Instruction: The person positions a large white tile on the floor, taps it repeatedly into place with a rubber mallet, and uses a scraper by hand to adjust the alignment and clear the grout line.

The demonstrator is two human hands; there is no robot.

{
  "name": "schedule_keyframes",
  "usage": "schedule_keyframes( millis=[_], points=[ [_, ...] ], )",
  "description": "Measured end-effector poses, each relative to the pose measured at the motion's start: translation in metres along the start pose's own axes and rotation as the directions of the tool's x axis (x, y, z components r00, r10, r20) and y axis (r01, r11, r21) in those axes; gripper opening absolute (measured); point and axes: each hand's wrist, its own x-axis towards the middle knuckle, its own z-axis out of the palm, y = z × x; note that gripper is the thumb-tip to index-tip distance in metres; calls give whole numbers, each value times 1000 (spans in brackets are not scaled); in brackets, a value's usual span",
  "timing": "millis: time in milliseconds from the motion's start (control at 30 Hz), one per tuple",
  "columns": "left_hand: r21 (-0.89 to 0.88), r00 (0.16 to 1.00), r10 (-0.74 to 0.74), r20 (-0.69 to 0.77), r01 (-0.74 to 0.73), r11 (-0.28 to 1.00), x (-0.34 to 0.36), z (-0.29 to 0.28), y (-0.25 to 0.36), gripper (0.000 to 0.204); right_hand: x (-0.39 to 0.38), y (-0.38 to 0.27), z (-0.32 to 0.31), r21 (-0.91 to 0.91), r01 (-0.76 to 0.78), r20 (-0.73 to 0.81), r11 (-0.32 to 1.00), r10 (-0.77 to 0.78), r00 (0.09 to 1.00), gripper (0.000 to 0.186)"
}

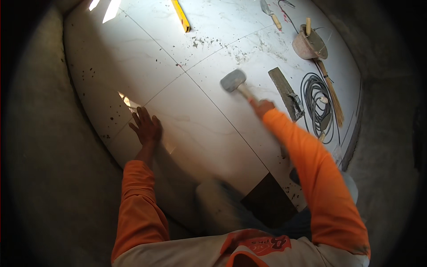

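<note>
My right hand (pixel 262 108) is closed round the handle of a rubber mallet (pixel 233 80). Its grey head is over the white floor tiles (pixel 209 129), left of and beyond the hand; whether it touches them I cannot tell. On the left, my left hand (pixel 147 127) rests on the tiles with its fingers spread, beside a patch of sunlight. Thin dark joints run between the tiles and cross beyond my hands.
At right lie a notched trowel (pixel 284 91), a coiled grey cable (pixel 316 104) and a straw brush (pixel 331 91). A bucket (pixel 304 46) of mortar stands farther off, near a pointing trowel (pixel 272 15). A yellow level (pixel 181 15) lies far ahead. Concrete walls (pixel 38 115) flank the floor.
</note>
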Motion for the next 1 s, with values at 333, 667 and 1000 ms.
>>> schedule_keyframes(
  millis=[333,667,1000],
  points=[
    [35,1000,6,18,-7,999,1,12,-3,67,129,78,-26,-193,25,-96,981,-44,994,81],
    [39,988,152,-42,-150,988,112,26,129,70,150,64,35,-28,-37,-146,999,32,989,67],
    [-200,882,466,69,-445,873,-53,27,246,69,132,86,40,111,246,-419,963,-179,890,49]
  ],
)
